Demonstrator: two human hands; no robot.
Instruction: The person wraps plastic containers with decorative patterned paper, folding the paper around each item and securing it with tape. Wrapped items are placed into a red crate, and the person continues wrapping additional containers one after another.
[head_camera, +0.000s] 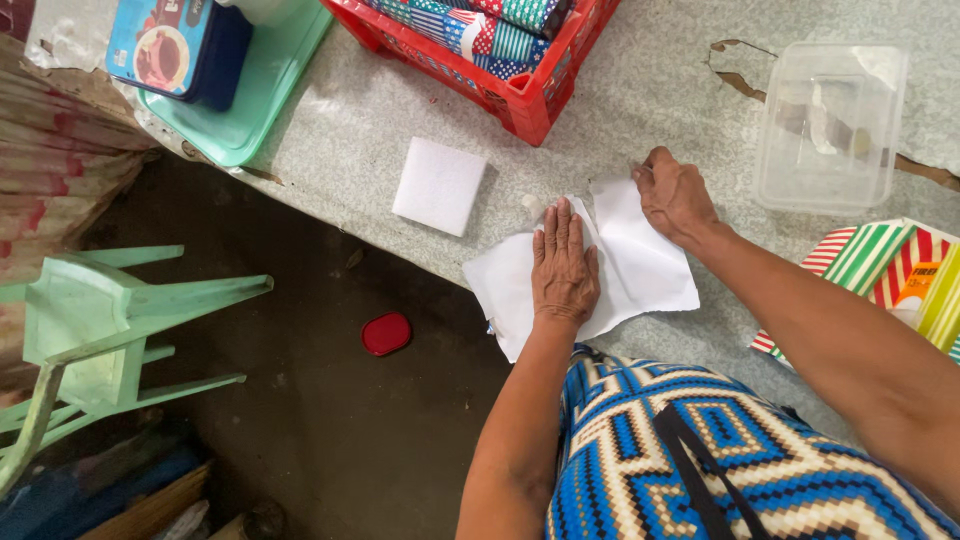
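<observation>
Pressing left hand (563, 262) flat on white paper (640, 265); right hand (675, 195) pinching corner.

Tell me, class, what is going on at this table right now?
A person is working white paper sheets on a speckled table. The left hand lies flat on the sheets, pressing them down, while the right hand grips their far edge. A folded white square lies beside them. A red crate of patterned rolls and a clear plastic box sit further back.
</observation>
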